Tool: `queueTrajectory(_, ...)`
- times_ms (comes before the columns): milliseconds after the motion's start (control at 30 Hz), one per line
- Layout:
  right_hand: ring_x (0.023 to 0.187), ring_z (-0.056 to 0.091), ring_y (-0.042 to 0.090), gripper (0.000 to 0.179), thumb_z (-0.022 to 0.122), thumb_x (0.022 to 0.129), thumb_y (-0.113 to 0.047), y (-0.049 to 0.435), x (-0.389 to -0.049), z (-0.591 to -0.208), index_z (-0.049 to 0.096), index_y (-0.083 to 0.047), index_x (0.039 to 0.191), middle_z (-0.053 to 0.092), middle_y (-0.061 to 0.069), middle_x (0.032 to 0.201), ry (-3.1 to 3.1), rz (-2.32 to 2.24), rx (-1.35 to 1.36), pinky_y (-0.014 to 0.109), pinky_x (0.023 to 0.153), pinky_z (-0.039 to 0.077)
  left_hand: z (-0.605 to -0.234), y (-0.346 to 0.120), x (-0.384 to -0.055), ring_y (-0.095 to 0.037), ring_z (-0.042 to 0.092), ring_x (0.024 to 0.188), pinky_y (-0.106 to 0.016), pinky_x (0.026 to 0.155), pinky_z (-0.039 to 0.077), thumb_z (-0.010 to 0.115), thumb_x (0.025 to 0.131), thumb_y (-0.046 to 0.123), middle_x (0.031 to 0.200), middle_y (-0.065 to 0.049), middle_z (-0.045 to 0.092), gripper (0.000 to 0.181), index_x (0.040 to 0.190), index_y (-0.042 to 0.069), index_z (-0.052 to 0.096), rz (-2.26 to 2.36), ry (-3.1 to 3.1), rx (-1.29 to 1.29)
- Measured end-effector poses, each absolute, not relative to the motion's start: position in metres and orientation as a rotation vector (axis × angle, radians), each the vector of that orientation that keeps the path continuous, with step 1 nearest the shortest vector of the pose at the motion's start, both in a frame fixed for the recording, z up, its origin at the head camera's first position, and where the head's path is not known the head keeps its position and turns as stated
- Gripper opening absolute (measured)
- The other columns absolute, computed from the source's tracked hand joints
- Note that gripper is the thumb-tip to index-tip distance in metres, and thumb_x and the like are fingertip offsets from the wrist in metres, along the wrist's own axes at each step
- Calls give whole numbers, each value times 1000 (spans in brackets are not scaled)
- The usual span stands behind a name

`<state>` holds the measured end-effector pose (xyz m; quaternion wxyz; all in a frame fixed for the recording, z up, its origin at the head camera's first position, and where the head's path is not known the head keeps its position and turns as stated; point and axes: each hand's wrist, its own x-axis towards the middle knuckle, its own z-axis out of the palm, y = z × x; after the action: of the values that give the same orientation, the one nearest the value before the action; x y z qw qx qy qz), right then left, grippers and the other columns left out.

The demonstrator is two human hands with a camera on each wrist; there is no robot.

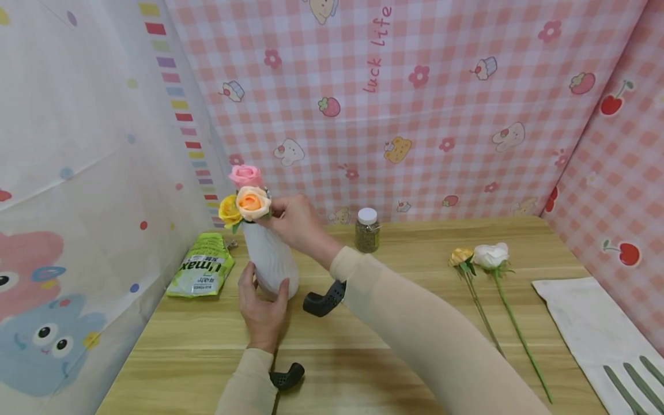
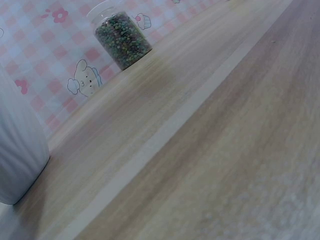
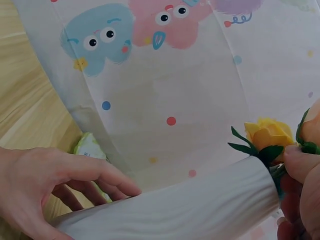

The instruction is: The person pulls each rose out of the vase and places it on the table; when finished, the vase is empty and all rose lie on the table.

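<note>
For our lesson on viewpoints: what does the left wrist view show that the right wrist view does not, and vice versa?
Only the left wrist view: the lidded jar of small grains.
Only the right wrist view: the left hand, right hand, yellow rose, peach rose and part of the green packet.
Both: the white vase and wooden tabletop.

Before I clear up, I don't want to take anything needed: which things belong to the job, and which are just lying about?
Belongs to the job:
vase
pink rose
peach rose
yellow rose
probably also white rose and gold rose, lying loose

Apparently just lying about:
packet
jar
cloth
</note>
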<state>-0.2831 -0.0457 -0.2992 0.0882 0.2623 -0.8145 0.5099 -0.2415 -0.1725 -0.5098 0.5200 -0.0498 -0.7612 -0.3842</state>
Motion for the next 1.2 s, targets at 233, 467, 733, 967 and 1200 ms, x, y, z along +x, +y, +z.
queueTrajectory(233,64,56,9,15,74,85,-22,-39,-280,-290,77,-12,96,68,-6,76,-2386,1501,803,21,53,47,-507,-172,-242,-30,51,117,-53,81,50,83,72,20,133,-15,51,79,139,4,45,-922,-1836,-120)
queueTrajectory(467,66,57,10,15,75,84,-21,-36,-279,-285,77,-12,97,69,-6,78,-2320,1548,814,24,54,48,-507,-171,-240,-29,50,119,-54,84,50,83,73,20,134,-15,50,79,140,5,44,-934,-1846,-100)
queueTrajectory(733,78,63,5,21,75,84,-15,-36,-278,-289,74,-10,104,72,0,93,-2405,1580,802,19,66,53,-511,-170,-236,-29,51,118,-53,83,50,84,72,17,132,-14,51,78,139,6,45,-950,-1840,-81)
queueTrajectory(967,77,63,4,22,75,84,-18,-35,-282,-293,74,-10,105,72,0,91,-2438,1517,800,20,65,53,-511,-170,-237,-29,50,118,-53,84,50,83,73,18,133,-14,51,79,140,7,44,-943,-1847,-82)
queueTrajectory(1200,74,64,3,21,73,86,-22,-34,-284,-296,75,-10,104,73,1,92,-2472,1485,772,19,63,52,-507,-169,-239,-29,51,118,-53,82,50,84,71,16,133,-14,52,78,139,6,46,-958,-1827,-92)
